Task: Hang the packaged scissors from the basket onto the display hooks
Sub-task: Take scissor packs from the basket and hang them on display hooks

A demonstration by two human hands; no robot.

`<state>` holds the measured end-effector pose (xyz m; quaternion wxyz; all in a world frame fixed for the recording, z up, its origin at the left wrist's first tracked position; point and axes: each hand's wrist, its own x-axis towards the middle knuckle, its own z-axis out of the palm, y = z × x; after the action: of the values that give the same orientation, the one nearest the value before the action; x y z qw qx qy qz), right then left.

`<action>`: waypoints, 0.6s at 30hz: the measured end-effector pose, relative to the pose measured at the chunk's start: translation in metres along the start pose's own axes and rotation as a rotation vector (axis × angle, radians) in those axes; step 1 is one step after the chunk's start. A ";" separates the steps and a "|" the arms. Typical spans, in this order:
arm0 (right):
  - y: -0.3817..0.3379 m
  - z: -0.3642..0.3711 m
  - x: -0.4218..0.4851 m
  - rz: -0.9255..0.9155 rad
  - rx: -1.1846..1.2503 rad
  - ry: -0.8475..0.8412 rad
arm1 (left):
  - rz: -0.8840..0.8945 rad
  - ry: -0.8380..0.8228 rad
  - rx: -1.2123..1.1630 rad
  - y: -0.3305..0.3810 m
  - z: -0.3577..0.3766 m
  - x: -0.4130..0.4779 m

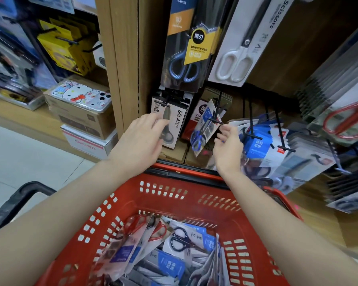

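Above a red basket (pixel 194 195) full of packaged scissors (pixel 165 254), the left hand (pixel 141 139) is spread on a boxed pair (pixel 174 124), while the right hand (pixel 228 147), loosely open, sits beside a blue-handled pack (pixel 203 129) on a display hook (pixel 215 120).

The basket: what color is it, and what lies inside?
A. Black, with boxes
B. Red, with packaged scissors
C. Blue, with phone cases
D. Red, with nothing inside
B: the basket has red perforated walls, and packs of scissors with red and dark handles lie piled inside it.
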<state>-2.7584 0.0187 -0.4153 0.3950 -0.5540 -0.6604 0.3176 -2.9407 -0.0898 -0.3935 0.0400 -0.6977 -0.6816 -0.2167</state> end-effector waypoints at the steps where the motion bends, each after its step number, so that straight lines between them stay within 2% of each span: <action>1: 0.001 -0.005 -0.009 -0.030 -0.028 -0.017 | 0.006 0.003 0.010 0.005 -0.002 -0.007; 6: 0.026 -0.035 -0.058 -0.328 -0.312 -0.099 | 0.035 0.018 0.052 0.036 0.000 -0.055; 12: 0.076 -0.067 -0.118 -0.685 -0.575 -0.283 | 0.022 -0.187 -0.003 0.058 0.040 -0.120; 14: 0.093 -0.066 -0.134 -0.666 -0.625 -0.415 | -0.009 -0.293 -0.035 0.059 0.055 -0.140; 18: 0.125 -0.051 -0.161 -0.307 -0.609 -0.760 | -0.261 -0.575 -0.039 0.048 0.086 -0.171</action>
<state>-2.6415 -0.1170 -0.5246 -0.0105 -0.3858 -0.8939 0.2281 -2.8690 -0.2223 -0.5205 -0.1960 -0.6375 -0.7446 -0.0271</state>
